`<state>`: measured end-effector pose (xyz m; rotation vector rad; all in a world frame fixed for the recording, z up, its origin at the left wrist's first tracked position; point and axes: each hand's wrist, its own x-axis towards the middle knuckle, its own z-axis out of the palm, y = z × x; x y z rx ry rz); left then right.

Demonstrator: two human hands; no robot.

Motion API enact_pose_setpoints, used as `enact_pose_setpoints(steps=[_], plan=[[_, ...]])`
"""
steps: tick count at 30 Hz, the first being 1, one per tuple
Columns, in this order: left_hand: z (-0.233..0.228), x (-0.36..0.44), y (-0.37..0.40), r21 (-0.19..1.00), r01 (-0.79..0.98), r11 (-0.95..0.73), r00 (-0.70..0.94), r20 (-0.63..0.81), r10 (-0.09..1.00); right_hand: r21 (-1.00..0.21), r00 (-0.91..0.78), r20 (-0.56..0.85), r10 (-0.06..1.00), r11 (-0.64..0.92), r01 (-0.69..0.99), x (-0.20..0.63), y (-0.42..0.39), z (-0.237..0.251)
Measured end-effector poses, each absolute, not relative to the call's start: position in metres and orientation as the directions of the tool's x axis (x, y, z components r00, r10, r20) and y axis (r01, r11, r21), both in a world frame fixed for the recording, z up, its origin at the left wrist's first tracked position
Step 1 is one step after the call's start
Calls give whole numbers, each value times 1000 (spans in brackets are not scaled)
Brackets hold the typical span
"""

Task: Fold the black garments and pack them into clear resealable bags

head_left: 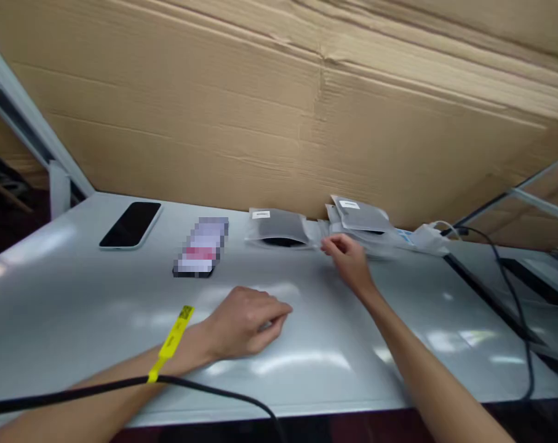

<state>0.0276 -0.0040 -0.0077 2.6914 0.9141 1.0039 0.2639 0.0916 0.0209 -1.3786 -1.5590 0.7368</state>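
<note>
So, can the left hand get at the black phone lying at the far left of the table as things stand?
Probably yes. The left hand rests curled on the bare table, and nothing stands between it and the black phone. The pixelated card lies to the side of that path, not across it.

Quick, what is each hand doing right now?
Left hand: loosely curled, resting on the table, holding nothing visible.
Right hand: fingers pinching at a clear packet; whether it grips cannot be told.

Pixelated card (200,247) unreadable, pouch labels (261,215) too small, black cable (122,387) — cut off at left edge
</note>
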Motion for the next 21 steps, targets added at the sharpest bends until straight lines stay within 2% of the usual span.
enact_pose_setpoints(steps=[5,11,13,16,18,21], plan=[[-5,28,-5,407,481,-776,568,530,630,-673,-143,418,897,411,614,229,96,5],[-5,26,-3,518,493,-699,521,467,714,-531,-194,464,865,446,720,214,118,-8],[-6,26,-1,638,503,-583,457,376,806,-511,-205,463,862,449,733,213,118,-8],[-7,27,6,892,375,-252,310,136,941,-504,-227,449,864,454,735,210,108,-4],[-7,26,11,962,258,-86,258,17,966,-512,-239,432,870,455,729,207,95,2],[-5,23,17,983,181,-5,213,-34,976,-526,-263,405,875,459,716,198,71,13]])
